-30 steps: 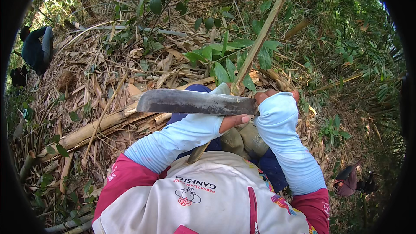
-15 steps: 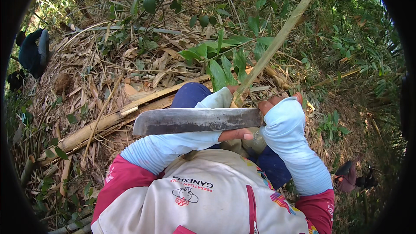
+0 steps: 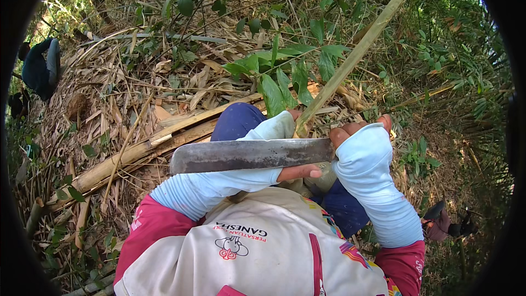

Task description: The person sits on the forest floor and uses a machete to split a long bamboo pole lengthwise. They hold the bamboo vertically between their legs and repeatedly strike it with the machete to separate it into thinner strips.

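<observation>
My right hand (image 3: 359, 134), in a white sleeve, grips the handle of a machete whose broad grey blade (image 3: 249, 155) lies level across my front and points left. My left hand (image 3: 276, 128), also sleeved, sits behind the blade, with its fingers showing just below the blade. It appears to be closed around the base of a thin green bamboo stem (image 3: 356, 55) that slants up to the top right. My knee in blue trousers (image 3: 235, 121) is just beyond the blade.
A cut bamboo pole (image 3: 137, 153) lies on dry leaves and husks to the left. Leafy green shoots (image 3: 285, 77) grow beside the stem. One person in dark blue (image 3: 38, 66) crouches far left, and part of another (image 3: 441, 225) shows low on the right.
The machete has come down and toward my body, staying level. The bamboo stem has leaned further right. Both hands keep their hold.
</observation>
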A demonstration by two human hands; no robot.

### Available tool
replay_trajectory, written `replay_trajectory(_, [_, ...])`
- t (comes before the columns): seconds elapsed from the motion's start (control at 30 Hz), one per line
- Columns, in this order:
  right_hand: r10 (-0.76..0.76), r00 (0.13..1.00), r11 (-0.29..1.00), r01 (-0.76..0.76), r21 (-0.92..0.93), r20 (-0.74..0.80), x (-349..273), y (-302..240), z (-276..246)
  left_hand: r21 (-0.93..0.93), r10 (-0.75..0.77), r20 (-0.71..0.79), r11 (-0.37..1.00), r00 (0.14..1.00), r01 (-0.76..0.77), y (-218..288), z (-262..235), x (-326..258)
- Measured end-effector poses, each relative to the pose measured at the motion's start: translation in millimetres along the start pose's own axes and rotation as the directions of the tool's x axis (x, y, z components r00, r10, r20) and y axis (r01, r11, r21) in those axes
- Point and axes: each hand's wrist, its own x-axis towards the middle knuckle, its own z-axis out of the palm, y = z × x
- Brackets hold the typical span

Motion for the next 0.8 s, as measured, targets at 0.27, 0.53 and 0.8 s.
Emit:
replay_trajectory(0.27, [-0.028, 0.999, 0.999, 0.028, -0.019, -0.026, -4, 4, 0, -0.178, -0.028, -0.032, 0.984, 0.999, 0.022, -12, 11, -4])
replay_trajectory(0.53, [-0.039, 0.996, 0.998, 0.034, -0.055, -0.086, -6, 7, 3, -0.008, -0.274, 0.073, 0.961, 0.959, 0.275, 13, -1, 3])
replay_trajectory(0.8, [0.000, 0.999, 0.997, -0.003, -0.079, -0.038, -6, 6, 3, 0.148, -0.325, -0.026, 0.934, 0.945, 0.326, 2, 6, -1])
